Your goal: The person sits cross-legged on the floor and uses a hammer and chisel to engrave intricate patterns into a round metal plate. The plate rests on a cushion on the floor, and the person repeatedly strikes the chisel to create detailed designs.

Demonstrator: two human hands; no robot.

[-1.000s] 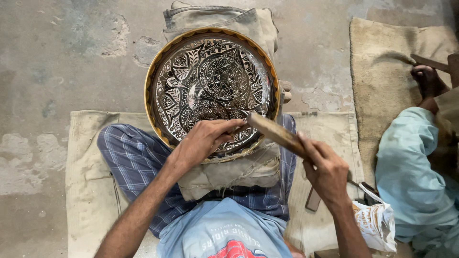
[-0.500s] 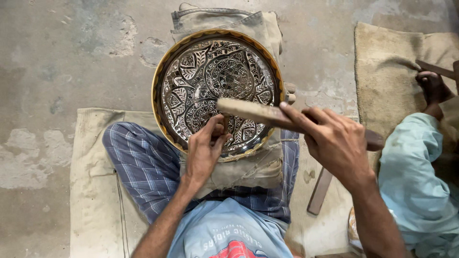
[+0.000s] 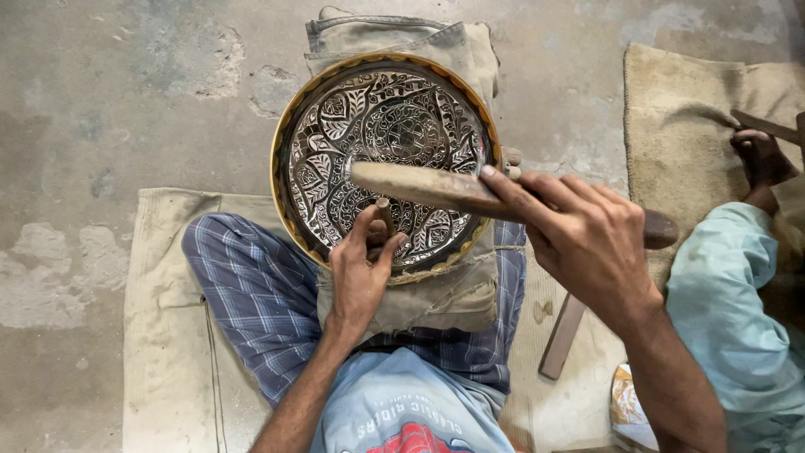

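A round engraved metal plate (image 3: 335, 126) with a brass rim rests on a folded cloth pad over my lap. My left hand (image 3: 362, 273) pinches a short chisel (image 3: 384, 215) upright against the plate's lower part. My right hand (image 3: 583, 239) grips a flat wooden mallet (image 3: 419, 184) and holds it level above the chisel's top, a little apart from it.
I sit cross-legged on a beige mat (image 3: 168, 352) on a concrete floor. A wooden stick (image 3: 560, 335) lies on the mat by my right knee. Another person in light blue trousers (image 3: 738, 294) sits at the right on a second mat (image 3: 671, 109).
My right hand has risen and swung the mallet from beside the chisel to above it. My left hand has kept the chisel on the plate.
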